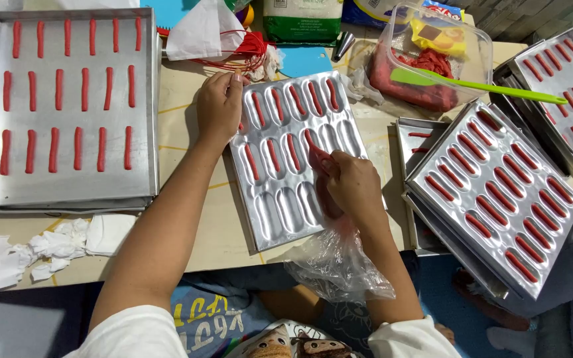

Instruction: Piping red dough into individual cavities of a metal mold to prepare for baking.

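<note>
- Right hand (354, 185): fist clenched round a clear plastic piping bag (336, 255) of red batter; the bag's tip rests over a cavity near the middle of the mould tray, and its loose crumpled end trails off the table's near edge.
- Left hand (219, 106): fingers laid on the upper left corner of the mould tray, pressing on its rim; not closed round anything.
- Mould tray (293, 192): shiny metal, rows of oblong cavities, lying slightly skewed at the centre of the table (193, 212). Top row and most of the second row carry red batter strips (272, 154); the lower rows are bare metal.
- Flat baking tray (67, 99): left of the left hand, well apart, bearing three rows of upright red strips.
- Filled mould tray (499, 192): right of the right hand, stacked askew on other trays, every cavity striped red.
- Further tray (565, 86): far right corner, also filled with red strips.
- Clear plastic tub (432, 59): behind the mould tray, holding red batter, with a green spatula (479, 85) lying across it and jutting right.
- Crumpled white tissues (48, 248): near left table edge.
- Red whisk (250, 52): just beyond the left hand, partly under a white paper sheet.
</note>
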